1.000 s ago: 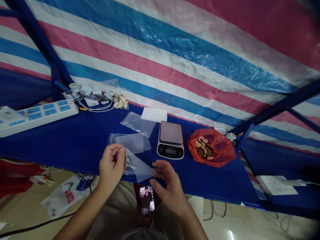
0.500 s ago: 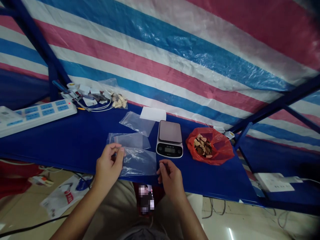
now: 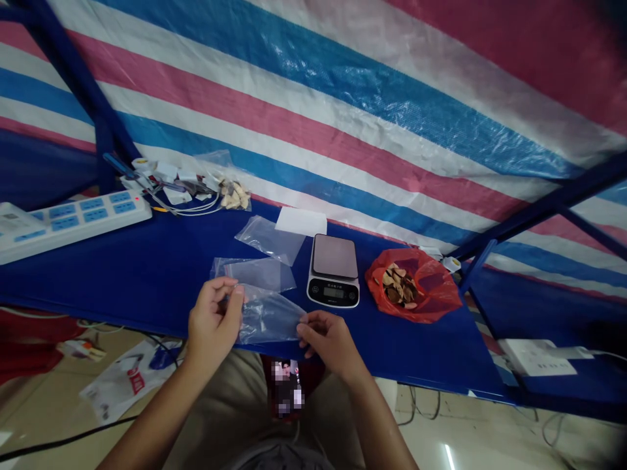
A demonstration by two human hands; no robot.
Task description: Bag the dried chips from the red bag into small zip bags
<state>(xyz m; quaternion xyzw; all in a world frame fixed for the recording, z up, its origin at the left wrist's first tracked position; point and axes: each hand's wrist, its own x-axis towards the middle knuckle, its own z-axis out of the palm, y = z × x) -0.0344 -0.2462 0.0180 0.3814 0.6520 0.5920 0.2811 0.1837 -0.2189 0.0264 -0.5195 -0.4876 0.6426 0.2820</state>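
Observation:
A clear plastic zip bag (image 3: 272, 318) is stretched between my two hands over the front of the blue table (image 3: 122, 274). My left hand (image 3: 218, 313) pinches its left edge between thumb and fingers. The right-hand edge is pinched by my right hand (image 3: 326, 336). Behind it lie two more flat clear bags, a nearer bag (image 3: 264, 273) and a farther bag (image 3: 272, 239). A kitchen scale (image 3: 334, 271) stands just beyond my right hand, with nothing on its plate. To its right, a red plastic bag (image 3: 435, 294) holds dried brownish slices (image 3: 399, 286).
At the back left are a white power strip (image 3: 93, 219), tangled cables (image 3: 191, 210) and a clear bag of pale pieces (image 3: 235, 194). White paper (image 3: 301, 222) lies behind the scale. A lit phone (image 3: 287, 388) rests between my legs. A striped tarp (image 3: 294, 124) hangs behind.
My right hand has moved left and taken hold of the bag's right edge. The left hand keeps its pinch in about the same place.

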